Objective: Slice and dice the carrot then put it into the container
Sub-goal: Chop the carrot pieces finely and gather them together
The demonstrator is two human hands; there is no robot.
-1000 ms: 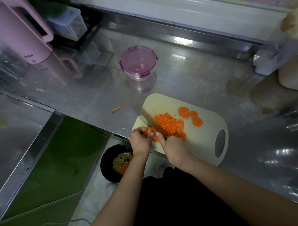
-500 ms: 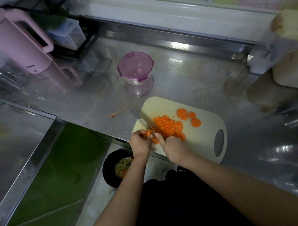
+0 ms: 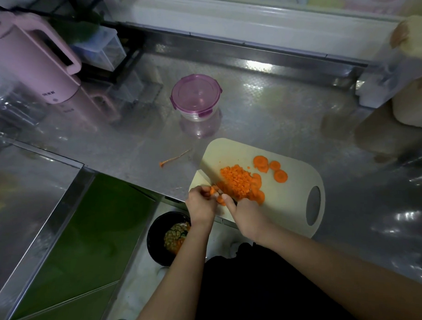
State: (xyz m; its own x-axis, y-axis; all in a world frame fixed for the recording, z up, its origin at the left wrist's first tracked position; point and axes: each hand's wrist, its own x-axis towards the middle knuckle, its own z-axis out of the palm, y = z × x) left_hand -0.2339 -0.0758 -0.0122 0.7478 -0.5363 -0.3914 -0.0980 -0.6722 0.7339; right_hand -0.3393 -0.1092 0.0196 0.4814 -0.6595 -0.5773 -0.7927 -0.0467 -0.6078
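Left hand [image 3: 201, 203] pinches carrot piece [image 3: 213, 192] on board [image 3: 294, 198]. Right hand [image 3: 246, 215], just beside it, grips knife [image 3: 208, 173], forefinger out along blade. Dice [image 3: 238, 180] heaped just beyond right hand; slices [image 3: 274, 168] farther beyond. Lidded container [image 3: 195, 97] on counter [image 3: 266, 118], well beyond hands. Carrot scrap [image 3: 174, 158] beyond left hand. Bowl [image 3: 154, 239] below left wrist.

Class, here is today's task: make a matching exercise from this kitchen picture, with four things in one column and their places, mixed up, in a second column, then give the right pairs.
Things
1. container
2. round carrot slices
3. kettle
4. bowl

Places
A. at the far left of the counter
B. below the counter's near edge
C. on the cutting board
D. on the bare counter, beyond the board

Pairs: 1-D, 2-C, 3-A, 4-B
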